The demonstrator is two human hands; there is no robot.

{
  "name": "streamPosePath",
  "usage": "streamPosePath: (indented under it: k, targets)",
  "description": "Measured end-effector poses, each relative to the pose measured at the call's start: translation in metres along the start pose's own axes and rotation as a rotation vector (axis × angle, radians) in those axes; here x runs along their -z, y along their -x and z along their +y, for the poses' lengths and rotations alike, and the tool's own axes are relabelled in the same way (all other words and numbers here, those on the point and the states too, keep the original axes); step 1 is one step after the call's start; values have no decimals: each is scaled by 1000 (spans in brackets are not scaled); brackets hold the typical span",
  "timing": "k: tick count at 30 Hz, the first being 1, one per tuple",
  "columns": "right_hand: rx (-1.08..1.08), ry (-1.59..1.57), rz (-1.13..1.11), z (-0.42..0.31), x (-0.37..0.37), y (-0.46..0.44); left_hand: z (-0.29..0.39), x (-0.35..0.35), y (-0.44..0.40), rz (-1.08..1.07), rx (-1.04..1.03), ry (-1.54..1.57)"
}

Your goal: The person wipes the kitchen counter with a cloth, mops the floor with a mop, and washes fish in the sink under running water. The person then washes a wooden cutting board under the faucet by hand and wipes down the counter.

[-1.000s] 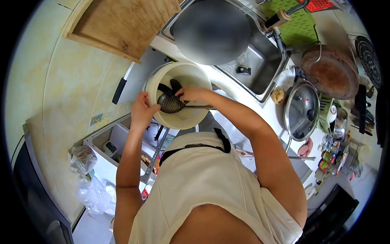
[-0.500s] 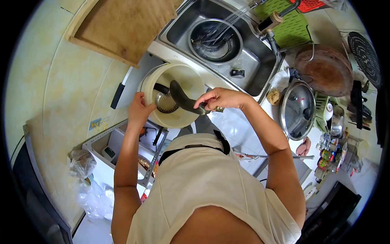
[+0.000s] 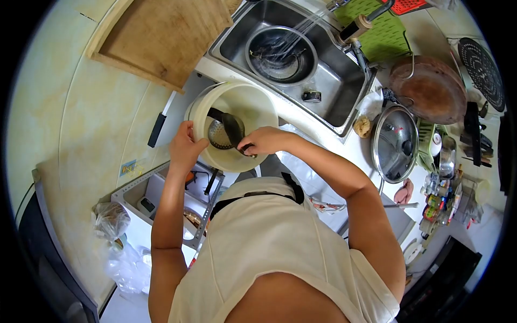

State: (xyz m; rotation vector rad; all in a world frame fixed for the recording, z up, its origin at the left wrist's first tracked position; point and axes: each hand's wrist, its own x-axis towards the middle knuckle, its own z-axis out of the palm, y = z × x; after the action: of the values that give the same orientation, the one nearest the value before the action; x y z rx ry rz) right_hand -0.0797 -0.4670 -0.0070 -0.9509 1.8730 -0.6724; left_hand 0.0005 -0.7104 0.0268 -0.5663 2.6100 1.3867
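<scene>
My left grip point(image 3: 187, 146) pinches the cream bucket's point(image 3: 203, 121) smooth rim; my right point(image 3: 263, 142) clasps a curved, dark, glossy object point(image 3: 233, 129).

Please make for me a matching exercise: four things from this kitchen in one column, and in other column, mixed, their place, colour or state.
1. Bucket
2. Metal bowl
3. Slotted mat
4. Dark curved item

A. Green
B. In the right hand
C. In the sink, under running water
D. Held at its rim by the left hand

Pairs: 1-D; 2-C; 3-A; 4-B
</scene>
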Motion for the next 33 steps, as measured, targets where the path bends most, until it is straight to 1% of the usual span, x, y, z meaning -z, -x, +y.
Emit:
streamPosePath:
  k: [2, 5, 7, 8, 9, 11, 12, 14, 15, 18, 21, 23, 26, 27, 30, 31, 33]
  targets:
    - [-122, 259, 1, -12, -1, -15, 7, 3, 1, 1, -9, 15]
    - [-254, 379, 12, -2, -5, -78, 14, 1, 4, -20, -13, -87]
    - [-226, 318, 153, -11, 4, -100, 19, -3, 6, -18, -42, -146]
    - [-169, 383, 241, 4, -7, -131, 21, -4, 8, -17, -56, -174]
    - [-112, 450, 331, 39, -34, -176, 24, -5, 9, -16, -65, -192]
    - [-1, 558, 546, 71, -61, -214, 30, -4, 12, -12, -88, -231]
    - [54, 599, 674, 72, -69, -220, 33, -3, 15, -15, -88, -210]
    - [91, 561, 793, 62, -70, -224, 42, -1, 20, -15, -90, -173]
    - [73, 483, 777, 61, -73, -225, 52, 0, 24, -21, -79, -109]
    - [28, 448, 655, 64, -77, -241, 41, 0, 24, 14, -114, -24]
    - [71, 668, 560, 60, -76, -224, 28, 3, 20, 6, -24, -58]
    - [47, 812, 488, 25, -47, -169, 14, 1, 20, 34, -15, -66]
    - [217, 625, 676, 37, -36, -135, -6, -2, 17, 55, 32, -65]
    - [250, 490, 638, 39, -29, -123, -10, -1, 17, 58, 55, -65]
    - [416, 162, 640, 40, -5, -80, -9, 2, 17, 89, 99, -116]
    - [489, 71, 652, 41, 2, -69, -9, 4, 18, 90, 119, -79]
    - [420, -335, 699, 36, 12, -39, -10, 7, 17, 85, 153, -2]
